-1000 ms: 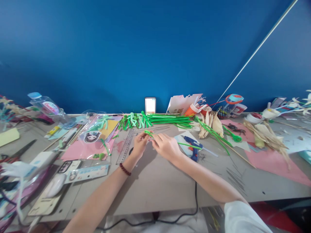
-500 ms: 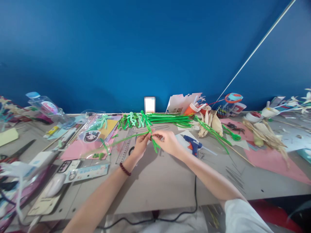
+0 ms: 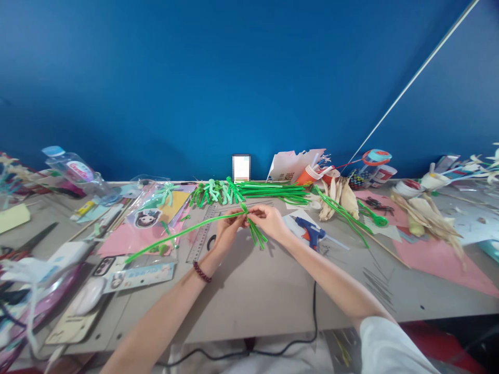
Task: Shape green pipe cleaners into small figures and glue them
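Observation:
Between my hands is a small bundle of green pipe cleaners, its several ends fanning down to the right. One long green stem sticks out from it to the lower left. My left hand, with a dark red bead bracelet at the wrist, pinches the bundle's upper part from the left. On the right side, the fingers of my right hand pinch the same knot. Behind them lie finished-looking green twisted pieces and a pile of straight green pipe cleaners.
A blue glue gun lies right of my hands, near dried husks and red cups. On the left are a ruler, plastic bags over pink paper, scissors, a white mouse and a bottle.
The bundle's lower ends have swung to the right and spread. The long stem now reaches farther down and left. Both hands stay close together around the bundle.

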Demonstrator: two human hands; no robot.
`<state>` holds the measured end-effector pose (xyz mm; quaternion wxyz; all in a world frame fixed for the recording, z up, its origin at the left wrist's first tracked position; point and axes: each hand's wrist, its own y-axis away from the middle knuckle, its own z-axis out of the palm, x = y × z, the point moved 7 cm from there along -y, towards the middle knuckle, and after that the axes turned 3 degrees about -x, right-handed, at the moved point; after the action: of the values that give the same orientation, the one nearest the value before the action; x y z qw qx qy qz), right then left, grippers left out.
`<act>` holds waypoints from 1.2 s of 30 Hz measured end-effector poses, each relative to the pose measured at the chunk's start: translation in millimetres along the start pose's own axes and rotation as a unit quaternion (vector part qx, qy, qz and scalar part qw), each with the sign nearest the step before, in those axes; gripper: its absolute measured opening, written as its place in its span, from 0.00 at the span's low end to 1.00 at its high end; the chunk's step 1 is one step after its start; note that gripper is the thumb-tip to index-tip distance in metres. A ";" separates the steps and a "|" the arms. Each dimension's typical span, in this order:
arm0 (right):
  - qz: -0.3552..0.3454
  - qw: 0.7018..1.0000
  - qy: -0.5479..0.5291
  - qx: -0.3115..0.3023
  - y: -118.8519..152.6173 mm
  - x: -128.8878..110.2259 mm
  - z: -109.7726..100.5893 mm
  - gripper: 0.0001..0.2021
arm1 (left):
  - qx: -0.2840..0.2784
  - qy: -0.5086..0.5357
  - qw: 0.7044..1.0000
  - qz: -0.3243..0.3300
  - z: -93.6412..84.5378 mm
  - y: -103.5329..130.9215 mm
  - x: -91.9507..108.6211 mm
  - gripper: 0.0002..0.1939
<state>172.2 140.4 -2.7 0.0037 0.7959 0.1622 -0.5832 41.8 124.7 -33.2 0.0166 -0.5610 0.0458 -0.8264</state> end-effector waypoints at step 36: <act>0.073 0.966 -0.246 -0.017 -4.0 10.9 8.1 0.18 | -0.003 -0.248 0.945 0.213 3.1 9.4 30.6 0.05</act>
<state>166.5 145.4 -14.7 0.0999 0.6374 0.1076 -0.7564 33.1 112.7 -4.6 0.2009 -0.7255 0.1611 -0.6382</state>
